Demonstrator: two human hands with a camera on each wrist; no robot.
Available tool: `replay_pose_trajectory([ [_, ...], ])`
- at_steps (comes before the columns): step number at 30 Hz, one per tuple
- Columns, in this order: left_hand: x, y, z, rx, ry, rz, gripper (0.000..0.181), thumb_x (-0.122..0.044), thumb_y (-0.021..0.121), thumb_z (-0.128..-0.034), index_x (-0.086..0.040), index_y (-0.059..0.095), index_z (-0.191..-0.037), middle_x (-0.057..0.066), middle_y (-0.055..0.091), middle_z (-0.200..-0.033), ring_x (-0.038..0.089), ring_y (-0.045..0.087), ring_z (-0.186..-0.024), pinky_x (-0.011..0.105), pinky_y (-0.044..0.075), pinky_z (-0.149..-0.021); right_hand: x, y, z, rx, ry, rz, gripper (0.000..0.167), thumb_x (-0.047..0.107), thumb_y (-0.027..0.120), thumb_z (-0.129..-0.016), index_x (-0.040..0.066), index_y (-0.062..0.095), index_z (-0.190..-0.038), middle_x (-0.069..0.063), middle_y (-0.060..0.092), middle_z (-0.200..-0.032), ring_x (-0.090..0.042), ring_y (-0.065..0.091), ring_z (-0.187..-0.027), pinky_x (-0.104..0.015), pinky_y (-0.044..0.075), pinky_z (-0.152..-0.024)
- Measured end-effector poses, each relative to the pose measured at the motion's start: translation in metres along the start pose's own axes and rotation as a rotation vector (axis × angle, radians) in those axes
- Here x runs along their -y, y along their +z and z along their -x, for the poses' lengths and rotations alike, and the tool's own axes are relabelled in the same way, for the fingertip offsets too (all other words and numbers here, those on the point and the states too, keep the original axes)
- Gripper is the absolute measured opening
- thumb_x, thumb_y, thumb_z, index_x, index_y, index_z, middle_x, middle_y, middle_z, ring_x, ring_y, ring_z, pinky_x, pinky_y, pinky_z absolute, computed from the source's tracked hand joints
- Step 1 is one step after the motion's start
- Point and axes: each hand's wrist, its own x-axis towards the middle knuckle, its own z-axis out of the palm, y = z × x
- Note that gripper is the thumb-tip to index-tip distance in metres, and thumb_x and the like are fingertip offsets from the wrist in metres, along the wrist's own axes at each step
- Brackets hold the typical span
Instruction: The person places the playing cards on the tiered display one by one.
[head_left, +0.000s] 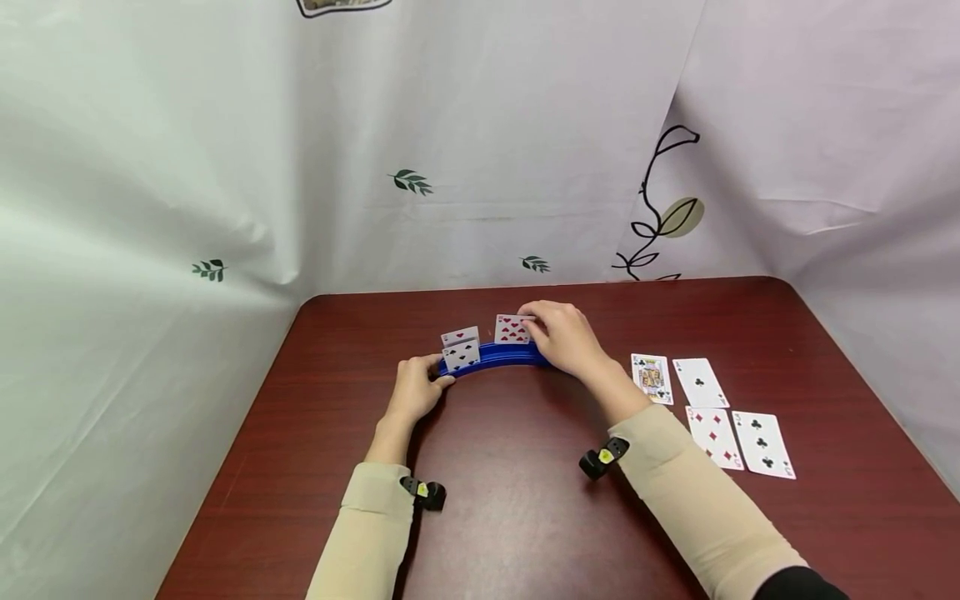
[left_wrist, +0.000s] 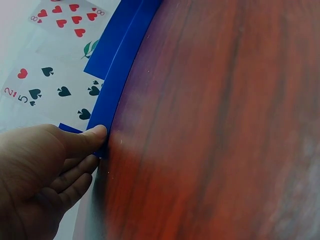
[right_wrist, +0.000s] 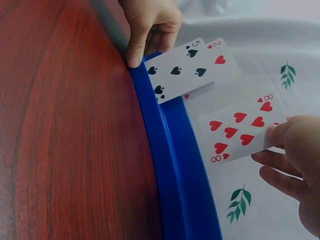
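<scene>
A curved blue card holder (head_left: 501,357) stands toward the back of the table. My left hand (head_left: 415,389) grips its left end, the thumb on the front face and the fingers beneath and behind. Beside that thumb, the five of spades (right_wrist: 176,71) stands in the holder, with the two of hearts (right_wrist: 220,59) partly hidden behind it. My right hand (head_left: 564,336) pinches the eight of hearts (right_wrist: 240,131) by its edge, thumb in front and fingers behind. That card is upright at the holder's rear; whether its lower edge touches a slot I cannot tell.
Face up on the table's right lie the king of clubs (head_left: 651,379), ace of clubs (head_left: 701,383), five of diamonds (head_left: 714,436) and three of clubs (head_left: 763,443). A white printed cloth (head_left: 480,225) hangs behind the brown table (head_left: 510,500).
</scene>
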Motion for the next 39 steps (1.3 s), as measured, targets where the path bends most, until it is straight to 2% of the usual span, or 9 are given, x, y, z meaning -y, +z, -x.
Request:
replay_pose_trajectory([
  [5,0.001,0.0,0.0,0.004,-0.004,-0.005,0.04,-0.008,0.081,-0.086,0.001,0.072,-0.123,0.016,0.075,-0.106,0.033,0.063,-0.109,0.045,0.051,-0.096,0.002,0.005,-0.002,0.005,-0.003,0.015,0.011,0.009,0.068,-0.097,0.007,0.074,-0.105,-0.008,0.074,-0.105,-0.025,0.07,-0.094,-0.046,0.055,-0.085],
  [14,0.0,0.0,-0.001,0.003,0.003,-0.002,0.037,-0.008,0.081,-0.0863,0.0,0.073,-0.122,0.015,0.075,-0.104,0.029,0.066,-0.103,0.044,0.053,-0.094,0.004,0.01,-0.002,0.009,-0.004,0.028,0.01,0.011,0.068,-0.098,0.009,0.074,-0.105,-0.006,0.074,-0.103,-0.022,0.068,-0.084,-0.043,0.055,-0.077],
  [22,0.0,0.0,0.0,0.001,0.003,-0.001,0.037,-0.007,0.082,-0.0855,0.001,0.073,-0.121,0.015,0.075,-0.103,0.029,0.067,-0.101,0.044,0.054,-0.092,0.002,0.014,-0.002,0.019,-0.004,0.022,0.011,0.01,0.068,-0.097,0.009,0.075,-0.106,-0.006,0.075,-0.104,-0.021,0.068,-0.083,-0.042,0.055,-0.075],
  [25,0.0,0.001,0.0,0.003,0.004,0.0,0.037,-0.007,0.082,-0.0853,0.001,0.073,-0.121,0.015,0.076,-0.102,0.029,0.067,-0.102,0.044,0.054,-0.092,0.001,0.015,-0.001,0.033,-0.001,0.019,0.014,0.01,0.069,-0.097,0.008,0.075,-0.11,-0.007,0.074,-0.107,-0.022,0.069,-0.086,-0.042,0.056,-0.076],
  [33,-0.001,0.001,-0.001,0.009,-0.003,0.008,0.038,-0.007,0.081,-0.086,0.0,0.072,-0.122,0.015,0.075,-0.105,0.028,0.068,-0.103,0.044,0.054,-0.093,-0.002,0.012,0.002,0.041,0.021,0.002,0.036,0.012,0.07,-0.096,0.007,0.066,-0.131,-0.01,0.069,-0.123,-0.027,0.068,-0.106,-0.046,0.054,-0.092],
  [39,0.0,0.001,0.0,0.011,-0.009,0.009,0.038,-0.007,0.081,-0.0866,0.0,0.072,-0.122,0.015,0.075,-0.106,0.028,0.067,-0.103,0.044,0.054,-0.093,-0.006,0.007,0.012,0.053,0.057,-0.01,0.037,0.013,0.07,-0.096,0.006,0.065,-0.132,-0.011,0.068,-0.126,-0.028,0.066,-0.111,-0.047,0.053,-0.096],
])
